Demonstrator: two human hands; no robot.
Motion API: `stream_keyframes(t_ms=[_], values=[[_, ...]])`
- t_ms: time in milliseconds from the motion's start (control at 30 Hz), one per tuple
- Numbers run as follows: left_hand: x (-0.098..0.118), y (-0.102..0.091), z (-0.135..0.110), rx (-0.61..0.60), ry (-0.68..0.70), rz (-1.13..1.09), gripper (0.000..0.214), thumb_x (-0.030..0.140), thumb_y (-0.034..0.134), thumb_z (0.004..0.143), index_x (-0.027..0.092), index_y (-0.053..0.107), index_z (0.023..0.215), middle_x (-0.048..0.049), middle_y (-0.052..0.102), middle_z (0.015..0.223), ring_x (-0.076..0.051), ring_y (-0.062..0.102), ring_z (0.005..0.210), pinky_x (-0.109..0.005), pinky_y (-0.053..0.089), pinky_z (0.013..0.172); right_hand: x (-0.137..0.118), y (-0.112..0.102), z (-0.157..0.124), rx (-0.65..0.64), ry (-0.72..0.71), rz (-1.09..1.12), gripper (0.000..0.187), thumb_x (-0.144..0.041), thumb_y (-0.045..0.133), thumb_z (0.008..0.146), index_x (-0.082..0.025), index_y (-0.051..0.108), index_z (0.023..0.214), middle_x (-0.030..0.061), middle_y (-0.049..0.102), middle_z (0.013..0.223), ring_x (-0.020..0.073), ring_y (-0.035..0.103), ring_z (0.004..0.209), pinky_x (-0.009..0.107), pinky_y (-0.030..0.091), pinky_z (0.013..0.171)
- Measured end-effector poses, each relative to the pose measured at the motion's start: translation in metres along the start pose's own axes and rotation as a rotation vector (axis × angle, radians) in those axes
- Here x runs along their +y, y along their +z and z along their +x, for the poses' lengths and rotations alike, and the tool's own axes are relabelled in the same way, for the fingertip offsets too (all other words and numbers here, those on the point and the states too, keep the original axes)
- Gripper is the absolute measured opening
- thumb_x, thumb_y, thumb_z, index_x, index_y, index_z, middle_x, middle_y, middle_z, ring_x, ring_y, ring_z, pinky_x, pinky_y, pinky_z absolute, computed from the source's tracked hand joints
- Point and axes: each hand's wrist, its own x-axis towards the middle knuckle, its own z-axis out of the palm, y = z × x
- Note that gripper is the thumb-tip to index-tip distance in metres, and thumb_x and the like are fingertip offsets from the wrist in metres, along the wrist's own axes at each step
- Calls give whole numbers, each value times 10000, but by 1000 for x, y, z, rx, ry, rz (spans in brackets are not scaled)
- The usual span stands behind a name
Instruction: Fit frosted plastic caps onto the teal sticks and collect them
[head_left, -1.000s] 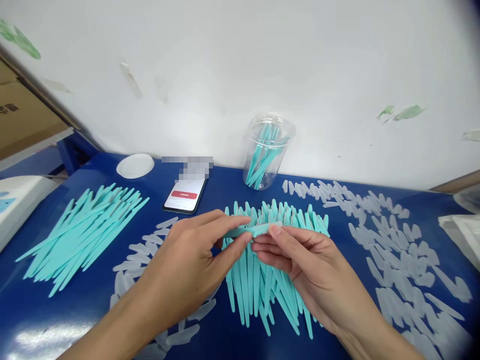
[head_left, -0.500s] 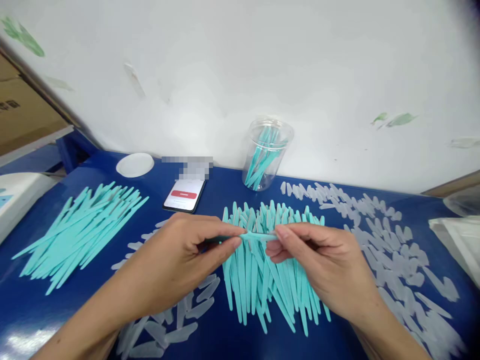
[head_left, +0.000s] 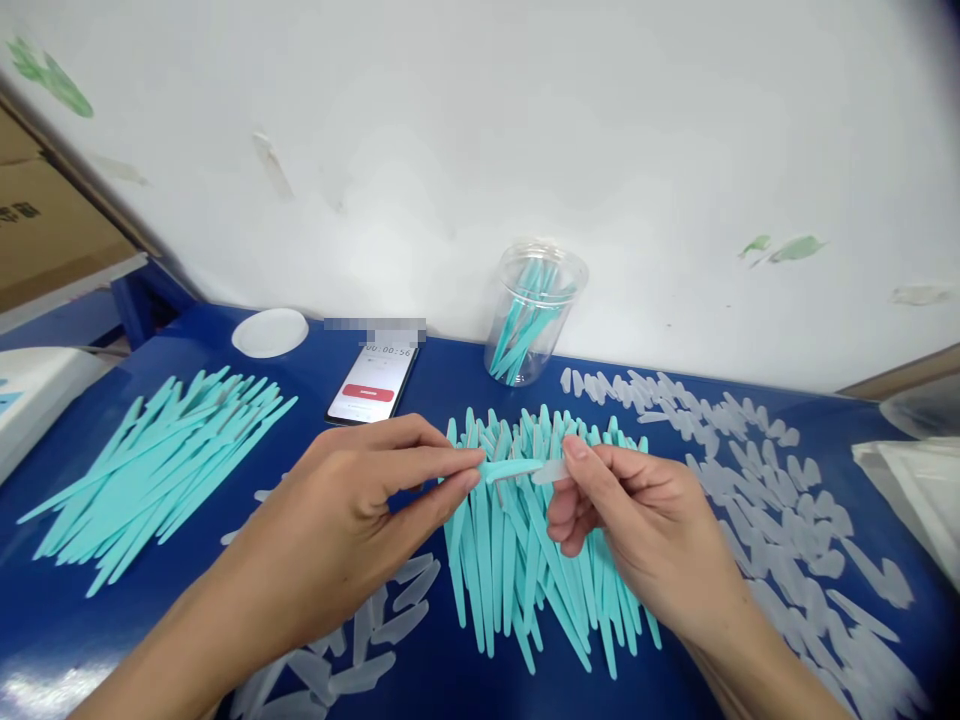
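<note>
My left hand [head_left: 360, 510] pinches a teal plastic stick [head_left: 514, 468] by its handle, held level above a fanned pile of teal sticks [head_left: 536, 540]. My right hand [head_left: 637, 515] pinches a small clear cap [head_left: 551, 471] at the stick's blade end; the cap has come partly off the tip. Both hands hover over the blue table [head_left: 450, 380]. A clear jar [head_left: 534, 310] with several teal sticks stands at the back by the wall.
A second heap of teal sticks [head_left: 161, 455] lies at the left. Loose clear caps [head_left: 757, 470] spread on the right, and more caps [head_left: 360, 650] lie under my left wrist. A phone [head_left: 373, 382] and a white lid [head_left: 270, 331] lie near the wall.
My right hand has slid the clear cap outward along the teal stick's tip and dropped slightly. The phone's screen now shows a timer. My left hand has held its grip.
</note>
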Motion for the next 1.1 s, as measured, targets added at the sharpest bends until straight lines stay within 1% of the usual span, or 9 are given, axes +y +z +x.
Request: stream_keyframes(t_ms=[100, 233, 400, 500, 633, 700, 867, 1033, 1100], values=[[2, -1, 0, 11, 7, 10, 219, 259, 656, 1047, 329, 837, 1149, 31, 739, 938, -97, 660, 726, -247, 489, 619, 1, 1, 0, 9, -9, -14, 383, -483, 799, 940, -174, 787, 715, 37, 733, 641, 116, 687, 519, 190, 598, 527], [5, -1, 1, -17, -6, -4, 249, 238, 662, 1041, 354, 835, 1176, 49, 730, 905, -82, 634, 690, -243, 467, 595, 0, 4, 0, 17, -15, -13, 384, -478, 810, 930, -174, 786, 696, 38, 728, 629, 118, 683, 511, 191, 593, 519], [6, 1, 1, -1, -15, -4, 238, 235, 678, 1031, 352, 834, 1167, 53, 724, 893, -81, 631, 703, -237, 466, 613, 1, 5, -1, 31, -19, -17, 382, -484, 806, 932, -181, 786, 700, 34, 732, 633, 117, 683, 514, 188, 591, 524], [7, 4, 1, -13, -6, -15, 218, 211, 682, 1027, 332, 833, 1128, 55, 708, 872, -71, 605, 675, -232, 441, 596, 1, 6, -1, 32, -20, -18, 361, -466, 810, 932, -183, 796, 709, 29, 729, 634, 114, 683, 522, 185, 590, 533], [11, 14, 1, -6, -14, -42, 162, 214, 665, 1041, 279, 812, 1055, 49, 690, 864, -67, 580, 649, -247, 417, 589, 2, 11, -4, 24, -6, -29, 345, -471, 815, 924, -180, 810, 738, 30, 730, 642, 123, 682, 526, 198, 589, 529], [13, 19, 0, -16, -29, -63, 163, 223, 655, 1049, 279, 806, 1076, 45, 692, 879, -76, 600, 682, -253, 435, 622, 3, 13, -5, 26, 7, -44, 366, -477, 814, 923, -178, 796, 714, 30, 730, 641, 121, 681, 521, 194, 584, 528], [14, 28, -4, -25, -59, -82, 249, 233, 602, 1081, 328, 786, 1220, 43, 706, 940, -91, 632, 766, -256, 464, 686, 5, 17, -6, 44, 29, -54, 407, -499, 810, 920, -174, 766, 681, 27, 725, 641, 117, 680, 522, 190, 581, 536], [10, 28, -2, -47, -43, -81, 235, 236, 604, 1080, 304, 789, 1209, 28, 713, 954, -105, 644, 785, -264, 475, 695, 3, 15, -5, 15, 40, -84, 432, -524, 791, 930, -166, 760, 691, 30, 722, 654, 120, 682, 534, 202, 584, 549], [9, 27, -1, -36, -28, -53, 218, 224, 610, 1073, 271, 793, 1180, 13, 724, 958, -119, 659, 797, -274, 485, 701, 1, 15, -6, -19, 32, -93, 423, -532, 777, 939, -166, 769, 726, 38, 735, 687, 134, 707, 583, 219, 613, 589]])
